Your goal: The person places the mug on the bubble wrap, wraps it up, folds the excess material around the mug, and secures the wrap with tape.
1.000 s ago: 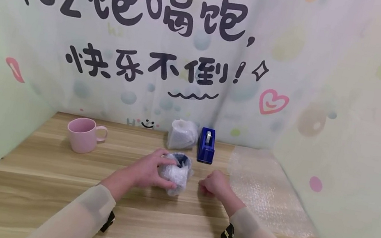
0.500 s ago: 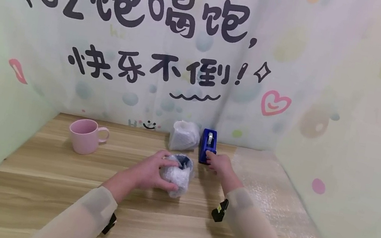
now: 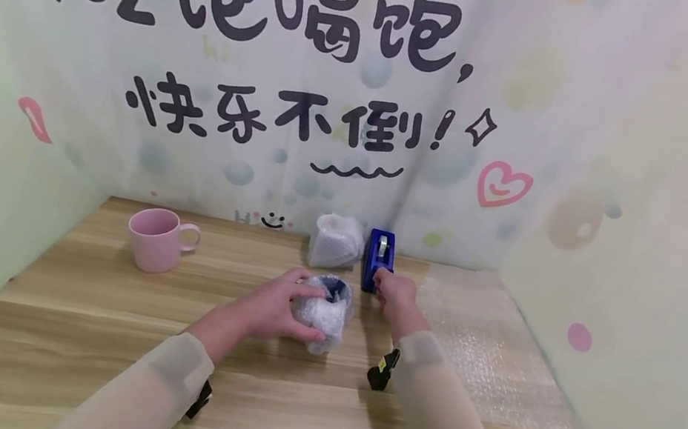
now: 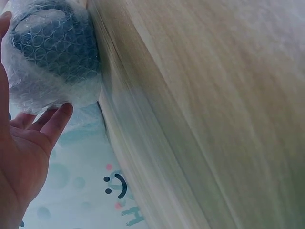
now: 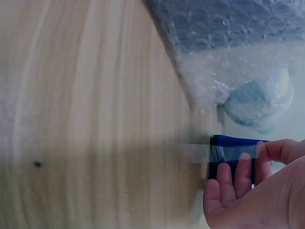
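My left hand (image 3: 272, 304) grips a bubble-wrapped cup (image 3: 320, 319) from its left side, thumb in front and fingers over the top edge. The cup stands on the table, its dark blue inside showing through the open top. In the left wrist view, fingertips press against the clear bubble wrap (image 4: 52, 57). My right hand (image 3: 397, 294) is at the front end of a blue tape dispenser (image 3: 370, 260). In the right wrist view, its thumb and forefinger pinch a strip of clear tape (image 5: 195, 151), while the other fingers curl loosely beside the dispenser.
A second wrapped bundle (image 3: 336, 243) stands behind the cup, left of the dispenser. A pink mug (image 3: 153, 244) is at the left rear. A flat bubble wrap sheet (image 3: 483, 357) covers the right side of the wooden table (image 3: 113, 350). Walls close in the back and sides.
My right hand has moved from the table beside the cup forward to the tape dispenser, where it now pinches tape. My left hand has kept its hold on the cup throughout.
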### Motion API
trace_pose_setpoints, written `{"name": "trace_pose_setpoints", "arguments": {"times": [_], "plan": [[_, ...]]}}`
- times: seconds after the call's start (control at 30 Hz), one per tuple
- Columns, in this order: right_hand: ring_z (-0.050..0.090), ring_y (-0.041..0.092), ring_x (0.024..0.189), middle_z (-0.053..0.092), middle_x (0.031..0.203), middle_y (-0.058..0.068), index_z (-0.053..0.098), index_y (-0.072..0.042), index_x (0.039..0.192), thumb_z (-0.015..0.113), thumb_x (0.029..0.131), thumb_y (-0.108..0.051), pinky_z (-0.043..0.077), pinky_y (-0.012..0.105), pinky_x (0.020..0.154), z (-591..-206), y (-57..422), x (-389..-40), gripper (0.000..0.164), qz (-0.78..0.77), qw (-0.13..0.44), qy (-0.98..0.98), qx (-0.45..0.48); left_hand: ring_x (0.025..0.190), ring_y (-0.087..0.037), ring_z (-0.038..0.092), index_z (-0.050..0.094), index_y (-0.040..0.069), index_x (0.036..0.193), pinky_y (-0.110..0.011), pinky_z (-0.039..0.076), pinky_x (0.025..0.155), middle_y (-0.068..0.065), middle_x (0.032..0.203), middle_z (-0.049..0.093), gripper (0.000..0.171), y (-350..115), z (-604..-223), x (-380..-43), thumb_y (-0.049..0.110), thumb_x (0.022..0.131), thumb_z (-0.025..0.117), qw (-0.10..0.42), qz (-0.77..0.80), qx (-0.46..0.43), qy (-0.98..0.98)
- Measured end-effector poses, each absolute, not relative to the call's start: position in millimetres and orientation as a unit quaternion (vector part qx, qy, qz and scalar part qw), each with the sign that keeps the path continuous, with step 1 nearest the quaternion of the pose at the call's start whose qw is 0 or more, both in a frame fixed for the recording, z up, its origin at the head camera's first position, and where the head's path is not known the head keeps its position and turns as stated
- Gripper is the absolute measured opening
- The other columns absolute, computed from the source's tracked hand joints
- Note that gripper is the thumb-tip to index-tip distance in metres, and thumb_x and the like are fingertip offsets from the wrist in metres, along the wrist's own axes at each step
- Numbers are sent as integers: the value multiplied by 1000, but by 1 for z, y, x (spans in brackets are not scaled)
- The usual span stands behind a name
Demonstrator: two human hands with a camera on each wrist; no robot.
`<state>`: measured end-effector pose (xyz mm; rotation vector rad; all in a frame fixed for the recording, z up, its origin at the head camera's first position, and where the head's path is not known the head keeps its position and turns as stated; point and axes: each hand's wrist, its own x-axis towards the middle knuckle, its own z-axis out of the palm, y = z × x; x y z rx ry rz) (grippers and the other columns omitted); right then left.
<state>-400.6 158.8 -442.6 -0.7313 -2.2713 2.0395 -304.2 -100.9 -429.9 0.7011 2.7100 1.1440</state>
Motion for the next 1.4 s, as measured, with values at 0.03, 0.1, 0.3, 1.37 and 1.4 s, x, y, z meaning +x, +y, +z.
{"name": "trace_pose_setpoints", "arguments": {"times": [0.03,0.1,0.3,1.37,1.4], "plan": [[57,16,73,62,74,-1,64,-5,92,67,90,-8,43,27,65,-441,159,-401,5,644,1,-727,-239,150,-38,51,68,26,150,-59,48,122,-8,167,44,78,-100,-429,-304,52,82,96,60,377,231,895],[60,18,80,65,81,3,65,-3,98,67,91,-8,45,28,68,-438,160,-402,9,632,-9,-735,-246,151,-39,50,68,26,150,-59,48,122,-8,168,43,78,-99,-428,-303,51,82,96,62,377,230,895],[62,23,88,69,103,15,66,11,122,67,89,-3,50,29,73,-440,160,-396,35,571,-35,-792,-214,149,-38,52,68,25,150,-59,48,122,-8,166,44,78,-103,-427,-302,51,82,96,58,371,233,897],[73,7,83,79,89,-12,79,1,113,77,104,-28,63,28,88,-385,180,-336,31,625,52,-777,57,161,-43,39,66,25,154,-64,36,130,-13,176,36,54,-100,-421,-299,54,108,61,62,336,231,911],[73,8,83,79,89,-12,80,1,112,77,104,-28,63,29,89,-381,178,-331,30,625,47,-777,65,162,-43,38,65,24,154,-64,35,131,-13,176,36,54,-101,-422,-299,53,109,60,63,338,232,910]]}}
